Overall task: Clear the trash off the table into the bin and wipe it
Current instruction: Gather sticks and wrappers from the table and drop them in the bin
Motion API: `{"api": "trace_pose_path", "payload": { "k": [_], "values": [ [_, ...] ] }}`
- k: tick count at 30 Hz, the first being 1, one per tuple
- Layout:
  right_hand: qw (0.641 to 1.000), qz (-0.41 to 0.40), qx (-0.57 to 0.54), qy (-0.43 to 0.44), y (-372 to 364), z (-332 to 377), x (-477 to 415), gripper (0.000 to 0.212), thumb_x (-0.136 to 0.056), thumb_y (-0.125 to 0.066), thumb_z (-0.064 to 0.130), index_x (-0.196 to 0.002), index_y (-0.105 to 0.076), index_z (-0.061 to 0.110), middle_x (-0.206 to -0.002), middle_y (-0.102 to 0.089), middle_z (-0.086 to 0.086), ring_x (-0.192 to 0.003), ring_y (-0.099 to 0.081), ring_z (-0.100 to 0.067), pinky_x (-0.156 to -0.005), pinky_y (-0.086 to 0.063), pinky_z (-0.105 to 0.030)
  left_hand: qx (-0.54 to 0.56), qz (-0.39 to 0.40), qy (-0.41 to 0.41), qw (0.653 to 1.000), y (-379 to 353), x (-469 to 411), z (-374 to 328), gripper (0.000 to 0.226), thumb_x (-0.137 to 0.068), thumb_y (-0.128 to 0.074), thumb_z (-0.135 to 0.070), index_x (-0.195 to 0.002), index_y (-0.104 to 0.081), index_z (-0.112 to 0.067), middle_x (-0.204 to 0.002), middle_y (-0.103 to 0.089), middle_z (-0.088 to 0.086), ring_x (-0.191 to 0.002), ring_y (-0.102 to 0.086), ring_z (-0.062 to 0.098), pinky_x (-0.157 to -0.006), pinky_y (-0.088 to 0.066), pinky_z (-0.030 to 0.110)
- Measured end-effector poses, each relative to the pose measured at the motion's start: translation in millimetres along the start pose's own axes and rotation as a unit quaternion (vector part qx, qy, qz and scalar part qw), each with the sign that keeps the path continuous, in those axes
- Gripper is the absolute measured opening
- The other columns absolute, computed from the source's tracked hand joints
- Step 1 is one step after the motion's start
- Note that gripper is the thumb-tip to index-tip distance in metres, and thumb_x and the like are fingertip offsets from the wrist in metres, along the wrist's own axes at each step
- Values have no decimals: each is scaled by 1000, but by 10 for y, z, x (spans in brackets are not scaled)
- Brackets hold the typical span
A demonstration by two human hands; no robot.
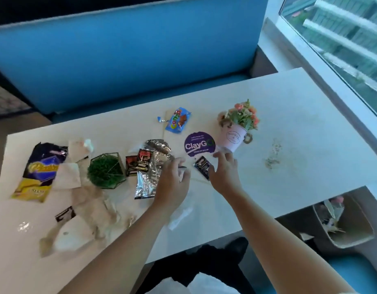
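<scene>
The table is white and is strewn with trash. At its left end a purple and yellow bag is laid flat, with crumpled napkins beside and in front of it. A green plant in a glass holder is placed near the middle. Two red and black sachets are set just to its right, resting on a foil wrapper. A blue candy wrapper is located toward the far edge. A round purple sticker is seen beside a pink flower pot. Crumbs are scattered to the right of the pot.

The left hand is positioned over the right edge of the foil wrapper with its fingers bent; whether anything is gripped cannot be determined. The right hand is held open with fingers spread, and its thumb is set against a small dark packet, which lies on the table between the two hands.

The bin is located on the floor below the right end of the table. Scraps are visible inside it.
</scene>
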State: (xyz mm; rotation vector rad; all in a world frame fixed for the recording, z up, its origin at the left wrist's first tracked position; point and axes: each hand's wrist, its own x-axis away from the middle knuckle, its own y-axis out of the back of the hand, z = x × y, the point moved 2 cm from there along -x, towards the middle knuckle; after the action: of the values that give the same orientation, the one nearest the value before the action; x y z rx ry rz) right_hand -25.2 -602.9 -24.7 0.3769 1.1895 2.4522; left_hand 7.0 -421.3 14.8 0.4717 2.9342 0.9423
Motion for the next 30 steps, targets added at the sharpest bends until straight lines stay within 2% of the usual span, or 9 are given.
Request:
{"api": "trace_pose_path", "payload": {
  "k": [3, 8, 12, 16, 19, 22, 23, 27, 30],
  "values": [
    [994, 50, 86, -41, -213, 79, -38, 45, -91, -63, 19, -135, -54, 10, -133, -49, -23, -113, -43, -44, -95, -42, -51, 2, 3, 14, 1000, 203, -7, 162, 31, -97, -63, -17, -128, -61, -18, -122, -53, -3, -94, -59, -3, -91, -51, 28],
    [979, 77, 169, -79, -380, 155, -29, 47, -90, -52, 13, -136, -42, 15, -129, -44, -16, -114, -40, -39, -91, -43, -49, 1, 12, 28, 1000, 414, -16, 323, 31, -99, -61, -19, -129, -60, -20, -121, -48, -6, -103, -58, 16, -91, -47, 24],
    [972, 96, 195, -91, -469, 157, -23, 44, -90, -52, 12, -132, -40, 15, -125, -41, -15, -111, -40, -39, -87, -43, -49, 4, 18, 40, 999, 483, -26, 436, 35, -100, -60, -22, -135, -58, -22, -127, -50, -3, -99, -60, 11, -92, -53, 32],
    [969, 99, 205, -96, -498, 167, -49, 57, -89, -58, 9, -140, -35, 17, -125, -40, -15, -111, -41, -39, -85, -44, -49, 4, 26, 44, 999, 506, -34, 469, 37, -100, -61, -23, -136, -56, -24, -129, -49, -5, -97, -58, 2, -89, -49, 24],
    [972, 96, 183, -114, -493, 171, -97, 62, -89, -63, 12, -144, -34, 17, -125, -42, -14, -113, -40, -38, -88, -44, -49, 8, 28, 56, 998, 504, -82, 494, 36, -99, -61, -23, -135, -56, -24, -128, -48, -4, -95, -57, 0, -88, -49, 21],
    [985, 70, 125, -100, -500, 170, -159, 34, -92, -54, 5, -126, -49, 6, -118, -49, -17, -109, -46, -40, -84, -43, -45, 7, 32, 69, 997, 489, -138, 512, 35, -99, -62, -23, -134, -56, -24, -126, -48, -4, -93, -54, -3, -77, -39, 2],
    [990, 67, 80, -96, -496, 187, -178, 25, -94, -52, 5, -119, -52, 3, -115, -51, -19, -105, -50, -41, -81, -42, -42, 7, 33, 73, 997, 482, -155, 514, 35, -99, -62, -24, -134, -57, -24, -126, -48, -4, -93, -54, -3, -75, -37, 0],
    [991, 68, -68, -88, -473, 389, -227, 10, -99, -51, 10, -100, -57, 2, -104, -57, -18, -88, -50, -31, -71, -32, -33, 25, 39, 90, 995, 454, -217, 518, 33, -101, -61, -25, -133, -57, -22, -124, -51, -4, -96, -55, -1, -78, -42, 3],
    [981, 90, -146, -88, -482, 627, -222, 13, -99, -51, 13, -90, -59, 10, -88, -62, -8, -83, -55, -29, -68, -42, -38, 47, 46, 131, 989, 426, -279, 510, 32, -101, -60, -27, -132, -60, -21, -120, -59, -5, -99, -59, 7, -81, -50, 17]
  ]
}}
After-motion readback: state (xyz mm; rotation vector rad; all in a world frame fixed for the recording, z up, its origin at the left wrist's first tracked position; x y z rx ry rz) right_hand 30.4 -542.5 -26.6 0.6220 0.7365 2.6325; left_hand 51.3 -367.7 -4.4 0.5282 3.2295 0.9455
